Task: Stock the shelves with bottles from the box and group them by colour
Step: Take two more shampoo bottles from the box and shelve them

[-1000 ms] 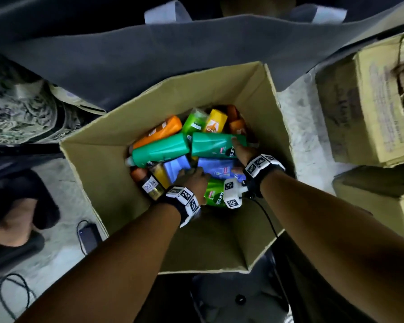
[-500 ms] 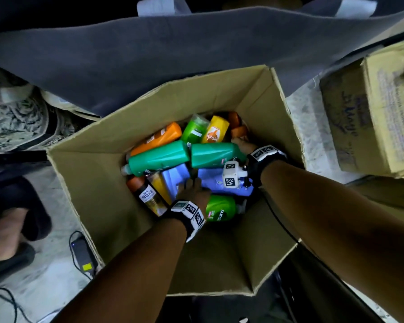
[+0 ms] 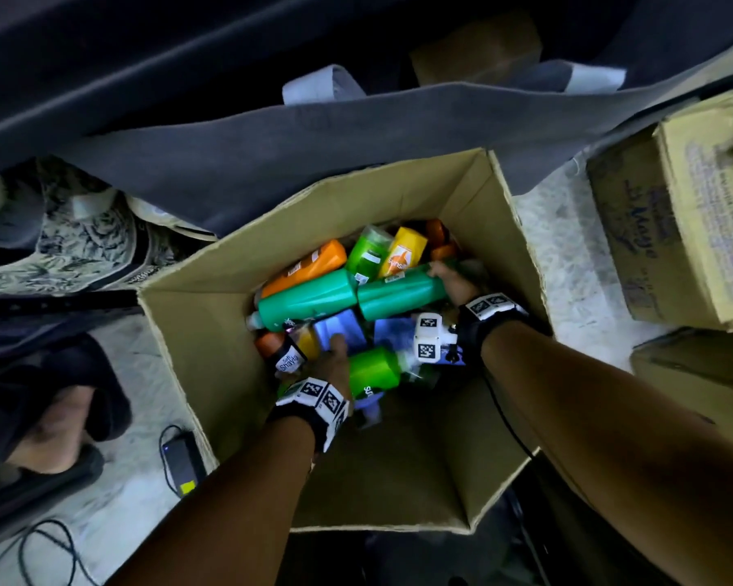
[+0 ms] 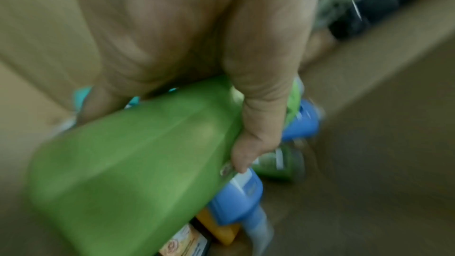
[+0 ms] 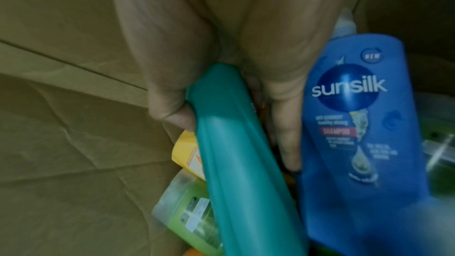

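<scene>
An open cardboard box (image 3: 195,332) holds several bottles lying in a heap: orange (image 3: 310,264), yellow (image 3: 403,251), pale green (image 3: 367,251), blue (image 3: 343,327) and two teal-green ones. My left hand (image 3: 331,359) grips a bright green bottle (image 3: 373,370) near the box's front; the left wrist view shows the thumb (image 4: 258,124) curled over this green bottle (image 4: 138,163). My right hand (image 3: 449,281) grips the right teal bottle (image 3: 398,293) at its end. In the right wrist view its fingers wrap that teal bottle (image 5: 241,163), beside a blue Sunsilk bottle (image 5: 357,124).
Closed cardboard boxes (image 3: 673,230) stand to the right. A grey fabric bag (image 3: 356,133) lies behind the box. On the floor at the left are a power adapter (image 3: 180,463) with cable and another person's foot (image 3: 47,416).
My left hand has drawn back from the blue bottles toward the box's front and taken hold of the bright green bottle. My right hand stays on the teal bottle's end.
</scene>
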